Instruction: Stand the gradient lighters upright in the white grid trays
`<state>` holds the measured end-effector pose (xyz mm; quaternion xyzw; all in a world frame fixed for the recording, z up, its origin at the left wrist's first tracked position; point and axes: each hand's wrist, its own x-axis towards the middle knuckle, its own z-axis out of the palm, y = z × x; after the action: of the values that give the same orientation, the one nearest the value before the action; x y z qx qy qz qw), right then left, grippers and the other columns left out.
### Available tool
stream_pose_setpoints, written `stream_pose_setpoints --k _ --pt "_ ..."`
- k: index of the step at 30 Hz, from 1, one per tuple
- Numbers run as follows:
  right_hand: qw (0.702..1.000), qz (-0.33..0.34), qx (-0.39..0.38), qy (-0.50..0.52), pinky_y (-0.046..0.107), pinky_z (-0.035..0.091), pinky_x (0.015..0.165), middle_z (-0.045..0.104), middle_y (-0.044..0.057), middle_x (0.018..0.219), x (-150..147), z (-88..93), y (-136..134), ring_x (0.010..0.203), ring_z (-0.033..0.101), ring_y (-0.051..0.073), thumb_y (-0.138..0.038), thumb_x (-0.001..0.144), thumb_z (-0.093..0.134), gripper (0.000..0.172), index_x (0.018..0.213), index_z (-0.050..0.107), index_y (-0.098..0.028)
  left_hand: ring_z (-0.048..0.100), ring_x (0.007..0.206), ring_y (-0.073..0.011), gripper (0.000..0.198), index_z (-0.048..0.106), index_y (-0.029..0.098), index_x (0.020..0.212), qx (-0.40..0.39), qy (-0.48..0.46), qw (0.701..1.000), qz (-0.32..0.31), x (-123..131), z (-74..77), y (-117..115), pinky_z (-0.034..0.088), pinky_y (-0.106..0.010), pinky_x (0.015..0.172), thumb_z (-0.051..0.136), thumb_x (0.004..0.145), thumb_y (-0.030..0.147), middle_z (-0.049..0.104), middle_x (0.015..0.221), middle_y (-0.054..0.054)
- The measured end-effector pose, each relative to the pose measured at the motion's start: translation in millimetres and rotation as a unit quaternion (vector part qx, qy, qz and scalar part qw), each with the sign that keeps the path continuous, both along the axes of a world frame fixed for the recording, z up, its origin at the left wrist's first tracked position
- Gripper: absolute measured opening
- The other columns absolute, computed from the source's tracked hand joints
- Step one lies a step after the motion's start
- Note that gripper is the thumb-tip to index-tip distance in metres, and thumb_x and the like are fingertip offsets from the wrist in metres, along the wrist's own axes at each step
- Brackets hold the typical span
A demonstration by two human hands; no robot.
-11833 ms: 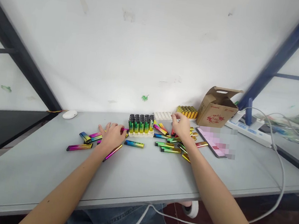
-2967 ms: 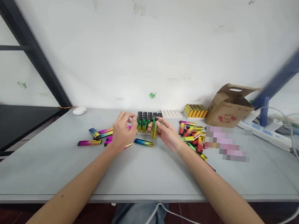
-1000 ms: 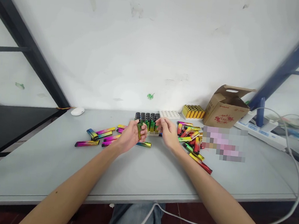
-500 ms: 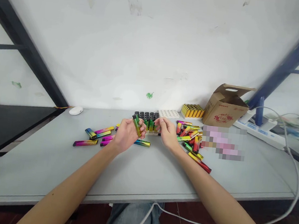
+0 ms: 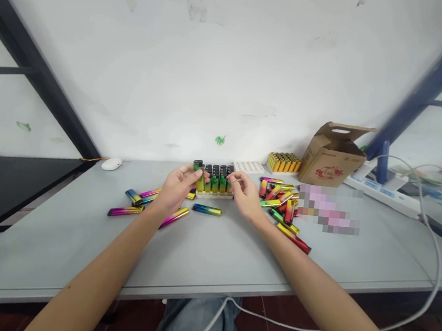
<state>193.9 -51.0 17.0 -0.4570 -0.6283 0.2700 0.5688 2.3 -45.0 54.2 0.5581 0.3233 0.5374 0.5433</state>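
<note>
Upright in my left hand [image 5: 179, 187] is a green-and-yellow lighter [image 5: 200, 176] with a black top, pinched at the front left corner of a white rack [image 5: 213, 195]. That rack holds rows of standing lighters [image 5: 215, 180], green and yellow with black tops. At the rack's right end is my right hand [image 5: 245, 193], its fingers bent in against the end lighters; what they grip, if anything, is hidden. A blue-and-yellow lighter [image 5: 207, 210] lies in front of the rack. Purple-and-yellow lighters [image 5: 126, 211] lie to the left, partly behind my left hand.
Right of the rack lies a heap of red, yellow and green lighters [image 5: 286, 204]. Behind are a white rack with bare holes [image 5: 249, 167], a rack of yellow lighters [image 5: 284, 163] and a cardboard box [image 5: 330, 158]. A power strip [image 5: 386, 196] and white cable [image 5: 433, 246] run along the right.
My left hand has turned over and brought its lighter from a tilted hold in the palm to upright at the rack's left corner. My right hand has stayed nearly in place.
</note>
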Motion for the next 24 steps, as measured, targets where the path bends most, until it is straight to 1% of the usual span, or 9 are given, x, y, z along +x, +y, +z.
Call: stream_pose_setpoints --k 3,6,10,12,14,16,18,21,24 --pt "1.000 -0.002 0.004 -0.015 0.026 0.041 0.057 0.062 0.002 0.078 -1.2 0.8 -1.3 0.064 0.055 0.014 -0.042 0.088 0.048 0.025 0.089 0.060 -0.019 0.068 0.092 -0.0219 0.036 0.068 0.015 0.099 0.027 0.047 0.998 0.015 0.3 -1.4 -0.5 0.049 -0.036 0.091 0.075 0.076 0.042 0.073 0.090 -0.008" --pt "1.000 -0.005 0.007 -0.025 0.026 0.041 0.057 0.061 0.002 0.074 -1.6 0.9 -1.6 0.064 0.055 0.015 -0.042 0.088 0.049 0.024 0.089 0.060 -0.020 0.068 0.099 -0.0237 0.034 0.070 0.016 0.100 0.053 0.079 0.994 0.047 -1.0 -3.6 1.5 0.049 -0.038 0.096 0.074 0.078 0.041 0.075 0.092 -0.009" --pt "0.999 -0.008 0.018 -0.039 0.027 0.040 0.058 0.061 0.001 0.074 -0.9 0.0 -1.7 0.065 0.054 0.015 -0.041 0.089 0.049 0.023 0.088 0.060 -0.020 0.065 0.108 -0.0239 0.029 0.072 0.018 0.095 0.069 0.058 0.991 0.096 -3.6 -6.0 5.8 0.048 -0.037 0.100 0.076 0.073 0.037 0.074 0.101 -0.008" --pt "0.999 -0.005 0.021 -0.045 0.027 0.040 0.058 0.061 0.001 0.075 -0.7 -0.8 -2.0 0.065 0.054 0.015 -0.040 0.089 0.049 0.022 0.088 0.060 -0.020 0.065 0.108 -0.0235 0.027 0.073 0.018 0.094 0.067 0.047 0.992 0.101 -4.4 -6.3 7.3 0.047 -0.037 0.101 0.076 0.073 0.035 0.074 0.102 -0.007" --pt "0.998 0.002 0.025 -0.050 0.027 0.040 0.060 0.062 0.002 0.077 -0.8 -2.0 -2.1 0.066 0.053 0.015 -0.038 0.090 0.049 0.021 0.088 0.060 -0.020 0.065 0.108 -0.0236 0.028 0.072 0.017 0.095 0.068 0.056 0.991 0.099 -5.3 -6.2 8.0 0.047 -0.038 0.102 0.074 0.074 0.036 0.074 0.102 -0.007" --pt "0.998 0.005 0.029 -0.056 0.027 0.040 0.061 0.063 0.002 0.080 -1.0 -3.2 -2.0 0.067 0.053 0.015 -0.036 0.090 0.048 0.020 0.088 0.060 -0.020 0.065 0.107 -0.0248 0.029 0.072 0.017 0.095 0.077 0.097 0.985 0.116 -6.7 -6.4 8.7 0.046 -0.039 0.102 0.072 0.075 0.037 0.074 0.102 -0.007" --pt "0.997 0.001 0.037 -0.065 0.027 0.040 0.061 0.064 0.002 0.083 -1.0 -4.0 -1.6 0.067 0.053 0.015 -0.034 0.090 0.048 0.019 0.088 0.060 -0.020 0.066 0.104 -0.0269 0.027 0.072 0.017 0.093 0.088 0.179 0.965 0.169 -8.5 -7.6 9.9 0.047 -0.042 0.100 0.071 0.075 0.037 0.073 0.102 -0.007" --pt "0.994 -0.016 0.057 -0.087 0.028 0.041 0.063 0.064 0.003 0.086 -0.4 -3.6 -1.4 0.067 0.053 0.015 -0.032 0.090 0.048 0.018 0.087 0.061 -0.020 0.064 0.105 -0.0286 0.024 0.072 0.019 0.092 0.124 0.293 0.917 0.240 -11.0 -11.8 12.7 0.046 -0.044 0.100 0.070 0.073 0.033 0.072 0.107 -0.008" --pt "0.991 -0.029 0.072 -0.110 0.029 0.042 0.066 0.064 0.003 0.087 0.2 -1.9 -2.2 0.067 0.053 0.015 -0.031 0.089 0.048 0.017 0.086 0.061 -0.020 0.061 0.110 -0.0275 0.020 0.071 0.021 0.090 0.187 0.333 0.888 0.255 -12.5 -17.2 15.5 0.042 -0.045 0.104 0.069 0.073 0.031 0.069 0.113 -0.007"
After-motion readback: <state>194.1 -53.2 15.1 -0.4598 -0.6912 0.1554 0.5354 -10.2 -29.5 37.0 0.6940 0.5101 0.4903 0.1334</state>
